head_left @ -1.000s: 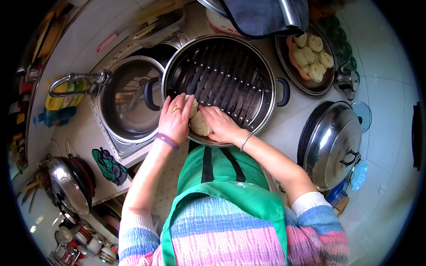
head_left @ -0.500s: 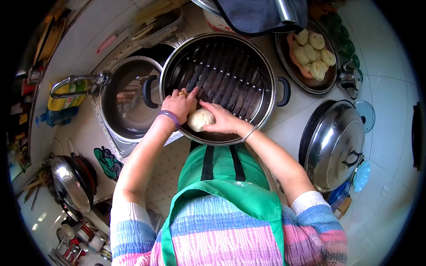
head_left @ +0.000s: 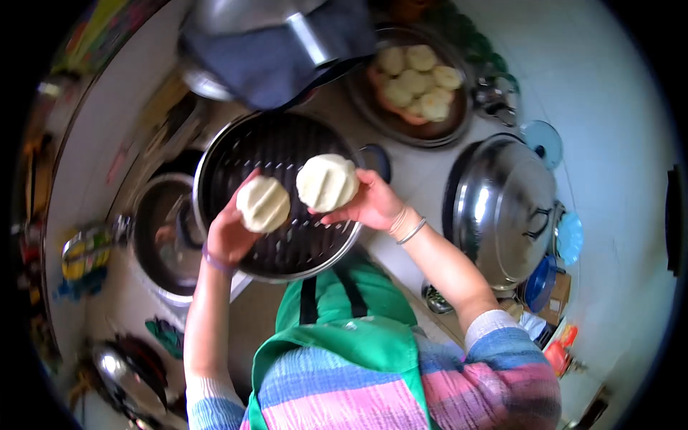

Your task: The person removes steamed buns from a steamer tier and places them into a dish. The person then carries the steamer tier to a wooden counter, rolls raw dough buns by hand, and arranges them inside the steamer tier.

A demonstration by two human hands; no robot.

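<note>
In my left hand (head_left: pixel 233 228) is a pale steamed bun (head_left: pixel 263 204), tilted so that its grooved side faces me. My right hand (head_left: pixel 373 201) grips a second, larger-looking steamed bun (head_left: pixel 327 183), also with ridges across the side I see. Both buns are held up over the wide steamer pot (head_left: pixel 283 274), a small gap between them. Beneath them lies the dark slatted rack (head_left: pixel 287 136) with small bright spots along its bars. No bun shows on the visible part of the rack.
Behind the pot to the right, a round tray (head_left: pixel 459 118) carries several buns. A large metal lid (head_left: pixel 509 215) lies right of the pot. Dark cloth (head_left: pixel 236 68) drapes a container behind. The sink basin (head_left: pixel 154 265) is on the left.
Earlier one bun was visible low in the pot beside my hands. Now each hand holds a bun, lifted and turned grooved side up. The view has swung right.
</note>
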